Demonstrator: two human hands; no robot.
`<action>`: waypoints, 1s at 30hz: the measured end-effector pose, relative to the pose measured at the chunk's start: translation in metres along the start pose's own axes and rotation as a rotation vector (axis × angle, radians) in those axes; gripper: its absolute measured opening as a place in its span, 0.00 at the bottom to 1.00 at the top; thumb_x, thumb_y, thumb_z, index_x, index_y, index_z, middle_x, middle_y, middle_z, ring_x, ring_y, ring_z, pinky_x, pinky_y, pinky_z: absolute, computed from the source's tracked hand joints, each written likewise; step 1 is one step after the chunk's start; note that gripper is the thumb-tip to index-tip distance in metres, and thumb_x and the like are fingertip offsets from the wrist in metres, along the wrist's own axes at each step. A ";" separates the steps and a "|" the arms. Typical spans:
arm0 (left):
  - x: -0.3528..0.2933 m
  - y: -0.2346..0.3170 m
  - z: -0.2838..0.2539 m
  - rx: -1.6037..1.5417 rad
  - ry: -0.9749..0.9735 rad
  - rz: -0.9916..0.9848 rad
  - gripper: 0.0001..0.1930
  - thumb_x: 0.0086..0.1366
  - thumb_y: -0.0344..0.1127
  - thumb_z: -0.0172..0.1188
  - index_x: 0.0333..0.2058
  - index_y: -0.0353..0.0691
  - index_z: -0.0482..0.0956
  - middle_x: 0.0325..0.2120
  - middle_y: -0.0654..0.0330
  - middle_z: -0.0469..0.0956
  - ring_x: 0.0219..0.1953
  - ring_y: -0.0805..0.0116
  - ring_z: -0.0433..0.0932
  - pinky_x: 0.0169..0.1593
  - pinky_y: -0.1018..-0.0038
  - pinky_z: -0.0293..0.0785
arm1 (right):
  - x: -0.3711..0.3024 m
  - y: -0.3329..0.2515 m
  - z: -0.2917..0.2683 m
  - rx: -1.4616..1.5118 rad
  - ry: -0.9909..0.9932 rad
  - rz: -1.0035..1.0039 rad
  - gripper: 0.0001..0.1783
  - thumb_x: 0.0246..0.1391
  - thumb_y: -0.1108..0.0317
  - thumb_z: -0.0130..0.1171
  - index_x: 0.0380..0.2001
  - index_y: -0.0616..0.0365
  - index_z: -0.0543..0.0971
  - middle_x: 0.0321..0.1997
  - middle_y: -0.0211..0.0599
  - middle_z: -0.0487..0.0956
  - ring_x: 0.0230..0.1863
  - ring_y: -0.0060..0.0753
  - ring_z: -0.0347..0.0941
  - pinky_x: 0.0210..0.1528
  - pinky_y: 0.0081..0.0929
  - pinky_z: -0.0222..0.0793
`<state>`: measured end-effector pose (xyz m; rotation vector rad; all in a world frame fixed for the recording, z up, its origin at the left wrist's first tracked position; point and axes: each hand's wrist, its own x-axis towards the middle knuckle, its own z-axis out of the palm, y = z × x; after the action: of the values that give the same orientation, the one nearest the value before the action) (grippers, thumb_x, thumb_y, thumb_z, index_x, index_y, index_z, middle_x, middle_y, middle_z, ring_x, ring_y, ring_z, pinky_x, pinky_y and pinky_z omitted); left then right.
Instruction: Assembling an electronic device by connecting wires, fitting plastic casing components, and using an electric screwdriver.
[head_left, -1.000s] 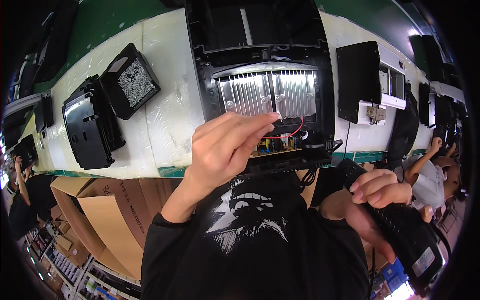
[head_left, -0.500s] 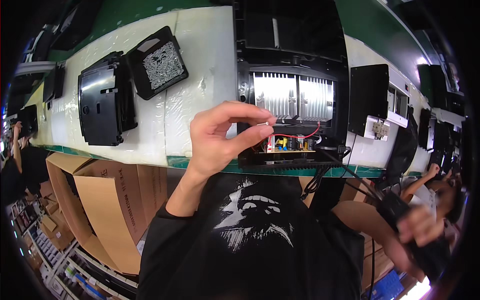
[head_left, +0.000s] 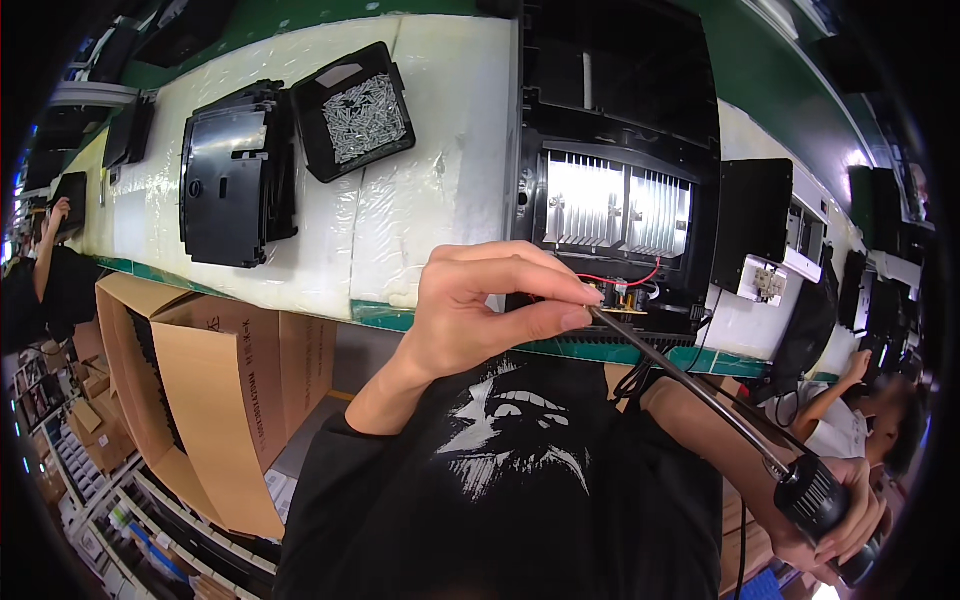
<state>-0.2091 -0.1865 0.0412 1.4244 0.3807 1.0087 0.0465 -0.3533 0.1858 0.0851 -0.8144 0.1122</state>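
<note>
My left hand (head_left: 485, 310) pinches a small silver screw (head_left: 597, 301) between thumb and fingertips, in front of the black housing. In my right hand (head_left: 852, 510), at the lower right, is a black electric screwdriver (head_left: 812, 494). Its long thin bit (head_left: 690, 381) slants up to the left, the tip meeting the left fingertips at the screw. Behind them stands the open black housing (head_left: 628, 120) with silver finned heat sinks (head_left: 585, 205), a red wire (head_left: 625, 281) and a circuit board (head_left: 628, 297), which the left fingers and bit partly cover.
A black tray (head_left: 316, 150) of loose screws lies on the white-covered bench (head_left: 450, 130), beside stacked black panels (head_left: 222, 185). An open cardboard box (head_left: 205, 400) stands below the bench's left edge. To the right is a black-and-white unit (head_left: 755, 215). Other people work at both sides.
The screwdriver has swung up from the lower right, bringing its bit tip to the left fingertips. My left hand has moved down and right, still pinching the screw. The view has shifted slightly.
</note>
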 end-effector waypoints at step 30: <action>-0.052 -0.058 -0.002 0.481 0.000 -0.036 0.64 0.39 0.43 0.77 0.66 0.37 0.37 0.66 0.36 0.37 0.68 0.38 0.40 0.67 0.55 0.44 | -0.106 0.081 0.012 -0.248 -0.591 0.924 0.05 0.49 0.74 0.56 0.25 0.62 0.70 0.20 0.42 0.76 0.18 0.35 0.74 0.20 0.18 0.67</action>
<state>-0.2194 -0.2155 -0.0309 1.8377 0.6796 0.9231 -0.0451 -0.2821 0.1198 -0.5255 -1.4024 0.8863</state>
